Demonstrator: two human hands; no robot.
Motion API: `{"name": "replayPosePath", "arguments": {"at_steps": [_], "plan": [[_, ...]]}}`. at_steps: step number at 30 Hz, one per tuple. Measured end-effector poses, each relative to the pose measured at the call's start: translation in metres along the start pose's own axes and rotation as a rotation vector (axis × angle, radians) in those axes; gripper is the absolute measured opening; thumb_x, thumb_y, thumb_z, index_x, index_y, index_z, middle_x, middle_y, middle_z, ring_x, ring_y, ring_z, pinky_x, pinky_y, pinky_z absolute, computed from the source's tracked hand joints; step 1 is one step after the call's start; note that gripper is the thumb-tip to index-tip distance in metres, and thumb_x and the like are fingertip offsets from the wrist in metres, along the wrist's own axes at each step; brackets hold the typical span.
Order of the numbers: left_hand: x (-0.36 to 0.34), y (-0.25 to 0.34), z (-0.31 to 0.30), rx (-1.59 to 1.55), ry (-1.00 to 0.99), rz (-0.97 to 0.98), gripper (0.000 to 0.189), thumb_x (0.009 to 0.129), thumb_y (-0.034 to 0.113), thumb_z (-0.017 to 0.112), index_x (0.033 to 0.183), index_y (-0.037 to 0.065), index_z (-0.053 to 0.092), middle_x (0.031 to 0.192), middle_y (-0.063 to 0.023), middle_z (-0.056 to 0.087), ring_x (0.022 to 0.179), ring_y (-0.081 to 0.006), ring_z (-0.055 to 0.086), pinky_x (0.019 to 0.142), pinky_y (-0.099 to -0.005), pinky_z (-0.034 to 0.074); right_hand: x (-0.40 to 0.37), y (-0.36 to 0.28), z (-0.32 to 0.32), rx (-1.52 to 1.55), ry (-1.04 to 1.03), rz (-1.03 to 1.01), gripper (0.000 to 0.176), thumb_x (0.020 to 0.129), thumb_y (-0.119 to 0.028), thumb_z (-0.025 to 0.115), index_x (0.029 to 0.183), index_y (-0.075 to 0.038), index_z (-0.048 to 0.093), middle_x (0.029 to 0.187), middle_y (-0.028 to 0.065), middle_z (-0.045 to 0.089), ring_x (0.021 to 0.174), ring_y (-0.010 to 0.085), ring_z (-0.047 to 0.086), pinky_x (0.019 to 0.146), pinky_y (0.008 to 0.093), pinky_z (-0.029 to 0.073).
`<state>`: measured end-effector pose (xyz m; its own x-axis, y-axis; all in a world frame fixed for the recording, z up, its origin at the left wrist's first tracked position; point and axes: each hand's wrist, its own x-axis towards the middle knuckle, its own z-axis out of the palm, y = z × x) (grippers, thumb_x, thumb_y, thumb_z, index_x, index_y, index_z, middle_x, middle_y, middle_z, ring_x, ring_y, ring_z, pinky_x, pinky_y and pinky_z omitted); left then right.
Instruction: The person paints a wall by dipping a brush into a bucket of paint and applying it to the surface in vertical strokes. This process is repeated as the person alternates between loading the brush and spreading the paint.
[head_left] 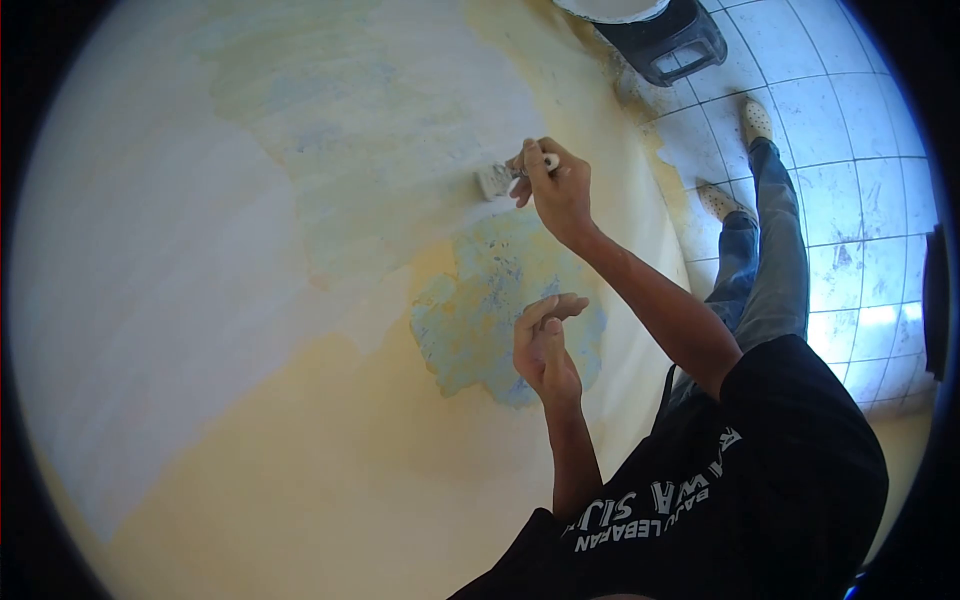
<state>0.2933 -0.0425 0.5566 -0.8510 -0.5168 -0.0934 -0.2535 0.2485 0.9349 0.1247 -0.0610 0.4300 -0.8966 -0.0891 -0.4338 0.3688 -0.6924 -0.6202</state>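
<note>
Gripping a small brush by its pale handle, the right hand presses the bristles against the wall, just beside a blue flaking patch. Over that patch hovers the left hand, fingers loosely curled, holding nothing; whether it touches the wall is unclear

A room being repainted

A wall is seen partly coated in pale paint, with a blue-grey patch left bare and a brush laid against it; a white bucket is seen at its foot, beside a tiled floor marked with smears.
</note>
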Motion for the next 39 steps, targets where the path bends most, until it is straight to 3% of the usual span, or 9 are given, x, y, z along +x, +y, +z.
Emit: {"name": "replayPosePath", "arguments": {"at_steps": [3, 6, 9, 13, 18, 24, 30, 34, 39], "plan": [[-0.002, 0.007, -0.005, -0.002, 0.038, 0.019, 0.027, 0.102, 0.01, 0.054, 0.126, 0.0, 0.061, 0.112, -0.0184, 0.071, 0.099, -0.0308, 0.07, 0.093, -0.0448, 0.054, 0.01, -0.012, 0.002, 0.312, 0.074, 0.067, 0.037, 0.109, -0.026, 0.054, 0.088, 0.002, 0.064, 0.085, 0.0188, 0.074, 0.05, 0.0149, 0.063, 0.044, 0.0274, 0.05], [-0.003, 0.009, -0.004, -0.027, 0.072, 0.02, 0.024, 0.102, 0.009, 0.055, 0.121, -0.003, 0.063, 0.109, -0.0197, 0.072, 0.097, -0.0314, 0.073, 0.092, -0.0436, 0.054, 0.023, 0.021, -0.017, 0.118, 0.053, 0.132, 0.039, 0.109, -0.026, 0.054, 0.088, 0.005, 0.065, 0.082, 0.0174, 0.074, 0.052, 0.0155, 0.064, 0.045, 0.028, 0.051], [-0.005, 0.013, -0.005, -0.002, 0.065, 0.013, 0.027, 0.101, 0.009, 0.055, 0.125, -0.001, 0.061, 0.112, -0.0184, 0.071, 0.099, -0.0312, 0.07, 0.093, -0.0455, 0.055, 0.04, 0.063, -0.065, -0.051, 0.196, 0.095, 0.039, 0.107, -0.028, 0.058, 0.085, 0.003, 0.067, 0.079, 0.0144, 0.074, 0.053, 0.0146, 0.066, 0.046, 0.0281, 0.052], [-0.007, 0.019, -0.005, -0.001, 0.042, 0.024, 0.027, 0.101, 0.009, 0.055, 0.125, -0.001, 0.061, 0.113, -0.0193, 0.07, 0.099, -0.0316, 0.071, 0.093, -0.0461, 0.055, 0.047, 0.054, -0.079, -0.357, 0.252, -0.003, 0.035, 0.106, -0.028, 0.061, 0.086, 0.0, 0.068, 0.074, 0.0119, 0.072, 0.053, 0.0133, 0.067, 0.046, 0.0278, 0.051], [-0.005, 0.038, -0.006, -0.022, 0.037, 0.097, 0.027, 0.101, 0.009, 0.054, 0.125, -0.001, 0.061, 0.113, -0.0189, 0.071, 0.1, -0.0314, 0.071, 0.093, -0.0453, 0.054, 0.032, 0.006, 0.025, -0.353, -0.042, -0.133, 0.034, 0.105, -0.029, 0.061, 0.088, -0.001, 0.068, 0.073, 0.0104, 0.07, 0.051, 0.0143, 0.065, 0.043, 0.0269, 0.046], [-0.005, 0.064, -0.019, -0.081, 0.117, 0.157, 0.027, 0.101, 0.009, 0.054, 0.125, 0.0, 0.061, 0.112, -0.0179, 0.071, 0.101, -0.0303, 0.07, 0.094, -0.0447, 0.054, 0.05, -0.059, 0.065, 0.311, -0.023, 0.04, 0.037, 0.107, -0.031, 0.057, 0.086, -0.002, 0.066, 0.077, 0.014, 0.073, 0.044, 0.0119, 0.057, 0.038, 0.0249, 0.038], [0.002, 0.055, -0.018, -0.091, 0.135, 0.133, 0.023, 0.103, 0.01, 0.054, 0.122, -0.001, 0.063, 0.11, -0.0188, 0.072, 0.099, -0.0286, 0.071, 0.091, -0.0424, 0.054, 0.09, 0.045, -0.023, -0.137, 0.166, -0.012, 0.043, 0.108, -0.033, 0.055, 0.083, -0.002, 0.068, 0.075, 0.0108, 0.072, 0.049, 0.0113, 0.061, 0.041, 0.0256, 0.042], [-0.002, 0.04, -0.025, -0.058, 0.087, 0.102, 0.027, 0.102, 0.01, 0.055, 0.125, -0.001, 0.061, 0.113, -0.0195, 0.071, 0.101, -0.0309, 0.071, 0.094, -0.0443, 0.054, 0.104, 0.07, -0.058, -0.322, 0.294, -0.129, 0.042, 0.108, -0.034, 0.055, 0.084, -0.003, 0.068, 0.069, 0.0058, 0.068, 0.049, 0.0107, 0.061, 0.043, 0.0264, 0.043], [-0.003, 0.038, -0.028, -0.079, 0.121, 0.085, 0.027, 0.102, 0.01, 0.055, 0.125, -0.001, 0.061, 0.113, -0.02, 0.071, 0.1, -0.0311, 0.071, 0.094, -0.0441, 0.053, 0.08, 0.034, 0.022, -0.331, 0.078, -0.179, 0.041, 0.108, -0.031, 0.055, 0.083, -0.001, 0.067, 0.073, 0.0058, 0.069, 0.049, 0.0116, 0.062, 0.044, 0.0272, 0.043]]}}
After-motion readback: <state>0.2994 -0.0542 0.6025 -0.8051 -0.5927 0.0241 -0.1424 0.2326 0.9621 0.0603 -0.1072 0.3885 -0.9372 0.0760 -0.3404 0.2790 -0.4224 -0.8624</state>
